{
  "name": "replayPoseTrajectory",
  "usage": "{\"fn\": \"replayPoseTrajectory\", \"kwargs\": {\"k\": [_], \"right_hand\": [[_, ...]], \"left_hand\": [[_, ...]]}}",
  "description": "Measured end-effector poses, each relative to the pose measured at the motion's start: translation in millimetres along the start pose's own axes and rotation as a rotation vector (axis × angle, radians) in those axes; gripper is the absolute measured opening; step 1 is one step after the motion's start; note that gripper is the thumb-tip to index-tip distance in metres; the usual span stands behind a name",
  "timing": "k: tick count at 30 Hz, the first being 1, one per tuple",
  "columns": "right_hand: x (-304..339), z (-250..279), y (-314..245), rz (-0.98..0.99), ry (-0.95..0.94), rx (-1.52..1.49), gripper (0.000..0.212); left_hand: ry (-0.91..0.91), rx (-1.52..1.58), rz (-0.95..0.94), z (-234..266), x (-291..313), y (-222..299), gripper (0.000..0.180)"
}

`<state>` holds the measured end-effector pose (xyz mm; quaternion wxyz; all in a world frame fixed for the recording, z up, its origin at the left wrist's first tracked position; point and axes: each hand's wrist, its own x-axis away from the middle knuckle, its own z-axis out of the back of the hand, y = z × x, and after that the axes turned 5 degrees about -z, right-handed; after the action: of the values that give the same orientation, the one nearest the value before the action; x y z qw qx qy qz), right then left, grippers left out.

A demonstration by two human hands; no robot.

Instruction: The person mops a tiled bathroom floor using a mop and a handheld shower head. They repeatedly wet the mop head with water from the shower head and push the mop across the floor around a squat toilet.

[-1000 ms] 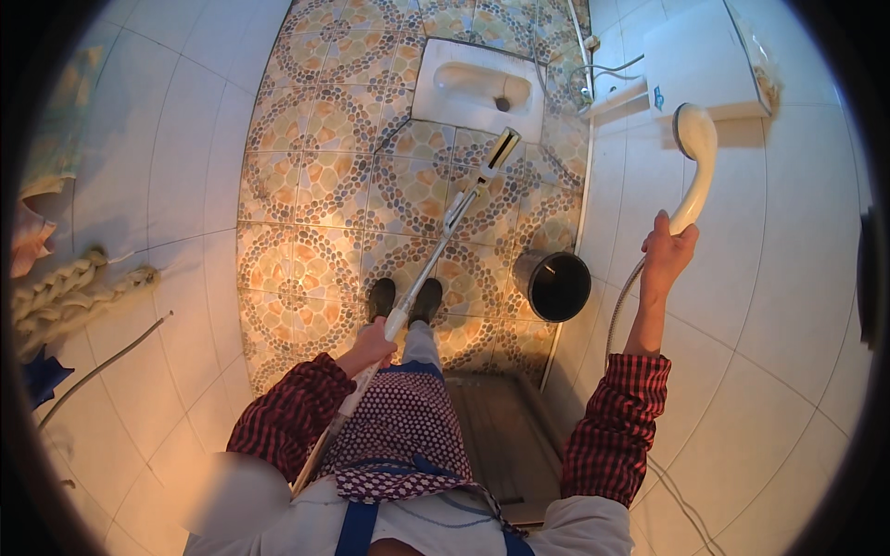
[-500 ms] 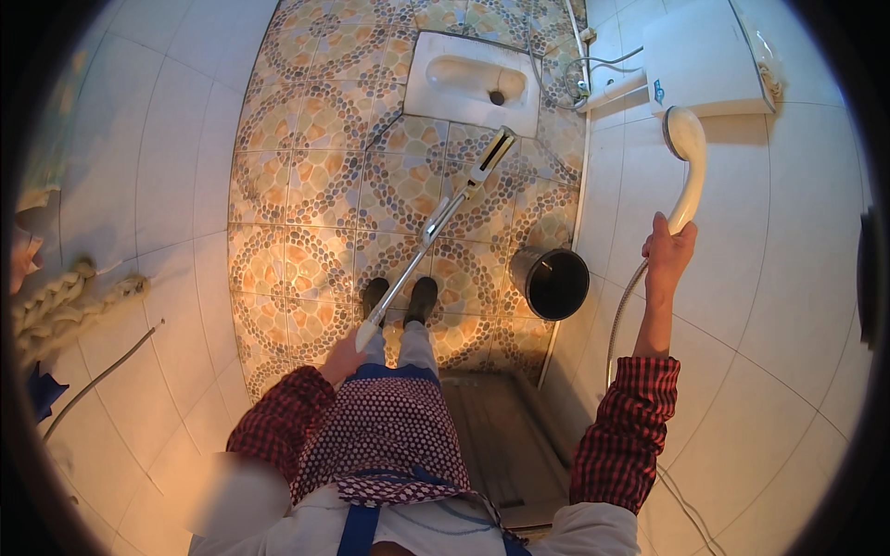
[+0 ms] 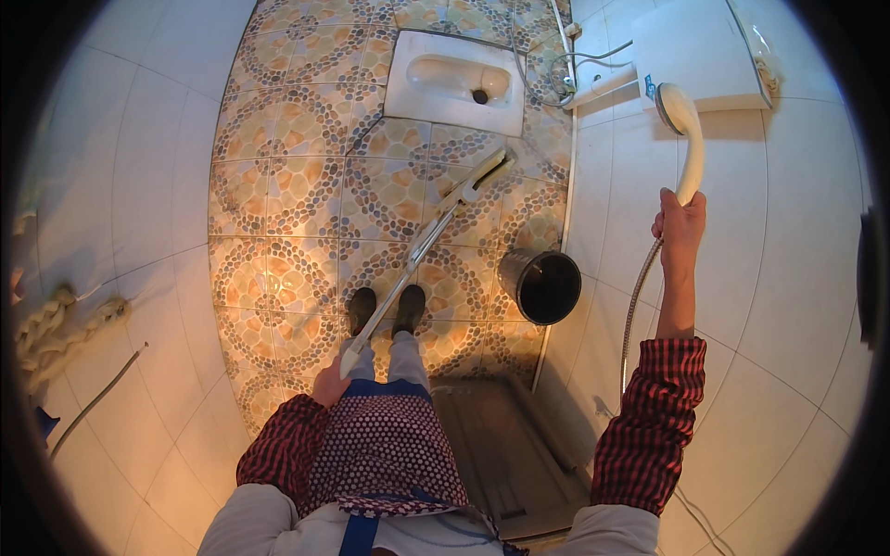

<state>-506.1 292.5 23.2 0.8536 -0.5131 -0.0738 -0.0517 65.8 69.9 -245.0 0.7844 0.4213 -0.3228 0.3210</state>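
Note:
My left hand [image 3: 329, 381] is closed round the pale grip of a sponge mop [image 3: 428, 239] with a metal pole. The pole slants away over my boots [image 3: 410, 306], and its narrow cream head points toward the squat toilet [image 3: 400, 88]. Held out at the right, a cream handheld shower head [image 3: 690, 167] is wrapped in my right hand [image 3: 681, 232]. Its face is turned to the left, and I cannot make out any water coming from it. A ribbed metal hose [image 3: 634, 310] hangs from the handle beside my forearm.
A black bucket [image 3: 548, 288] stands by the right wall. Behind it, nearer to me, is a brown ridged tray [image 3: 482, 445]. A white cistern [image 3: 700, 56] and pipes are on the right wall. Patterned tiles [image 3: 287, 199] cover the floor; a braided cord [image 3: 69, 324] hangs at left.
The mop head has turned and now lies more to the right of the pole. My right hand has gone slightly farther out with the shower head. The whole view has shifted a little.

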Motion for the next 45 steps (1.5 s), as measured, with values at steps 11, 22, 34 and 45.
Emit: {"fn": "replayPoseTrajectory", "kwargs": {"k": [11, 22, 34, 45], "right_hand": [[-16, -11, -1, -0.006, 0.007, -0.033, 0.022], [-17, -20, 5, -0.019, -0.011, -0.031, 0.023], [-32, -21, 12, 0.065, 0.027, -0.071, 0.024], [-25, -38, 18, 0.059, 0.107, -0.046, 0.023]], "left_hand": [[-0.022, -0.073, 0.051, -11, 2, -12, 0.061], [-0.082, -0.043, 0.091, -10, 0, -10, 0.063], [-0.071, -0.061, 0.078, -11, -2, -13, 0.063], [-0.042, -0.074, 0.038, -13, -1, -15, 0.06]]}}
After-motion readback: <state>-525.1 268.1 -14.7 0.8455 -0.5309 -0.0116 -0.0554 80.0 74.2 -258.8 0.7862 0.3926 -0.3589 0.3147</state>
